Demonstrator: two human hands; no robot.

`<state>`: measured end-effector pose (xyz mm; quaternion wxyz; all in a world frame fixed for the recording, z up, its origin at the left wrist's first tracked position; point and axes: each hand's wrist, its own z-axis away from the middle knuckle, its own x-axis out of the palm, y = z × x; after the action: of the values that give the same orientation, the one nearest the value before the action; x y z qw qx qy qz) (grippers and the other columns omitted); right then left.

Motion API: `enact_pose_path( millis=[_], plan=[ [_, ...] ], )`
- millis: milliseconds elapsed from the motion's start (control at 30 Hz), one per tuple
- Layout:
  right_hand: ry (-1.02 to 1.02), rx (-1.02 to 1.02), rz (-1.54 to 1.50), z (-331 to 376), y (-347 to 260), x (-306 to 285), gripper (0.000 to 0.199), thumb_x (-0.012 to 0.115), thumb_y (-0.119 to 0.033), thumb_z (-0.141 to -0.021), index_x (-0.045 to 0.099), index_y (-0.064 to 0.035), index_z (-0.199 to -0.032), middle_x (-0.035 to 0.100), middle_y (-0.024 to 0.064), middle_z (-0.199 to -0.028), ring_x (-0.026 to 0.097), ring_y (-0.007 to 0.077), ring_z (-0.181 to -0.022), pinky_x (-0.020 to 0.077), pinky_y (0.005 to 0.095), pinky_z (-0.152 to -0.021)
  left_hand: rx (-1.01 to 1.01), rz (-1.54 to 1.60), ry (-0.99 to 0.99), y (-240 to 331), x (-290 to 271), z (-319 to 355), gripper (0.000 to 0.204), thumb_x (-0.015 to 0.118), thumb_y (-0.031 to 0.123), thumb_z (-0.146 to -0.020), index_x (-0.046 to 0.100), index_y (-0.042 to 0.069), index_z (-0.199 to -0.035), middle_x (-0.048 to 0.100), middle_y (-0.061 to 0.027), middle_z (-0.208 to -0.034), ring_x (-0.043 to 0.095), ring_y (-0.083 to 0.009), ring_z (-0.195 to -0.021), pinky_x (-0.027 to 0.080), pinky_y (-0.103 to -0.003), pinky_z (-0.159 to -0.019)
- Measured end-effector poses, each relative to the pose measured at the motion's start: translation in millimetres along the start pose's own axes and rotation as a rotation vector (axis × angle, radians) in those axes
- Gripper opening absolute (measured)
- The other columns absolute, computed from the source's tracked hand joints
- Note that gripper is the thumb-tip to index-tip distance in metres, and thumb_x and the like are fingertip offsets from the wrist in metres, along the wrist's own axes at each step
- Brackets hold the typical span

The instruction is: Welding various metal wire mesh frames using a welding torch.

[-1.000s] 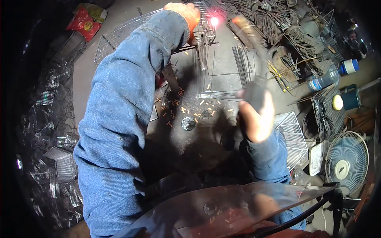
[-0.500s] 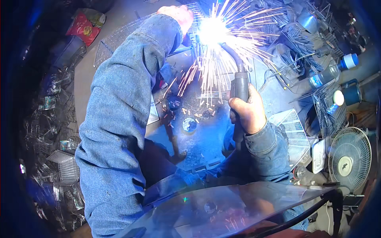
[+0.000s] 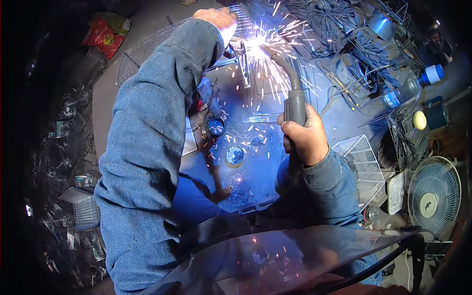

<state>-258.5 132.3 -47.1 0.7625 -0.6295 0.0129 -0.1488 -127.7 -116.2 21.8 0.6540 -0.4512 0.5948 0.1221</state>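
Wire mesh frame [image 3: 147, 51] lies at the far side of the grey worktop [image 3: 104, 103], the left hand [image 3: 216, 19] over its right end; whether those fingers pinch it I cannot tell. The right hand [image 3: 306, 135] is closed around the grip of a welding torch [image 3: 295, 107], whose nozzle points into a white glare [image 3: 257, 45] beside the mesh, throwing sparks all round. Blue light washes the middle of the worktop, where thin rods [image 3: 265, 118] lie near a small round container [image 3: 235, 155] and scattered short bits. Bundled dark wire [image 3: 329, 24] is heaped at the upper right, with a clear bottle [image 3: 400, 96] below. Farther down stand a white wire basket [image 3: 361, 169] and a round fan [image 3: 430, 201]. A red bag [image 3: 102, 37] sits upper left; wire pieces [image 3: 61, 196] crowd the dark left side.
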Motion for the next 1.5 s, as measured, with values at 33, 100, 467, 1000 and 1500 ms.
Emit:
enact_pose_path(
  millis=[33,100,467,1000,1500],
  plan=[
    [-0.004,0.005,0.012,0,1,0,0.036,0.056,-0.006,-0.073,0.043,-0.0011,-0.106,0.055,0.0069,-0.079,0.046,0.0109,-0.045,0.0388,0.0252,-0.038,-0.002,-0.001,-0.002,-1,-3,2,0.073,0.08,0.033,-0.061,0.049,0.006,-0.121,0.054,-0.0142,-0.117,0.056,-0.0318,-0.106,0.049,-0.043,-0.085],
    [0.011,0.001,0.006,1,-1,2,0.03,0.054,-0.006,-0.073,0.045,-0.0016,-0.101,0.052,0.005,-0.072,0.046,0.0106,-0.045,0.0392,0.0258,-0.039,0.038,0.105,-0.054,-1,-11,7,0.075,0.081,0.033,-0.058,0.049,0.006,-0.12,0.054,-0.0142,-0.117,0.055,-0.0323,-0.108,0.048,-0.044,-0.086],
    [0.017,-0.034,-0.015,-4,1,-12,0.028,0.057,-0.007,-0.076,0.048,-0.0015,-0.102,0.055,0.0053,-0.074,0.048,0.011,-0.048,0.0409,0.0256,-0.041,-0.089,0.129,-0.097,0,-10,20,0.071,0.078,0.036,-0.063,0.047,0.008,-0.121,0.054,-0.0109,-0.119,0.053,-0.0304,-0.109,0.047,-0.041,-0.088],
    [-0.115,0.008,-0.122,-28,45,-9,0.024,0.053,-0.005,-0.073,0.048,-0.0008,-0.096,0.057,0.0093,-0.077,0.048,0.0135,-0.043,0.041,0.0255,-0.035,-0.413,-0.05,0.244,-123,-11,68,0.02,0.045,0.018,-0.086,0.053,0.008,-0.101,0.065,-0.0132,-0.091,0.065,-0.0276,-0.082,0.053,-0.039,-0.067],
    [-0.095,-0.101,0.009,-61,70,-32,0.024,0.056,-0.017,-0.073,0.051,-0.0048,-0.093,0.059,0.0094,-0.083,0.047,0.0122,-0.045,0.0392,0.0248,-0.036,-0.049,0.327,0.031,-46,-128,183,0.023,0.05,0.016,-0.075,0.068,0.006,-0.086,0.067,-0.0158,-0.084,0.066,-0.0302,-0.079,0.054,-0.038,-0.071]
  ],
)
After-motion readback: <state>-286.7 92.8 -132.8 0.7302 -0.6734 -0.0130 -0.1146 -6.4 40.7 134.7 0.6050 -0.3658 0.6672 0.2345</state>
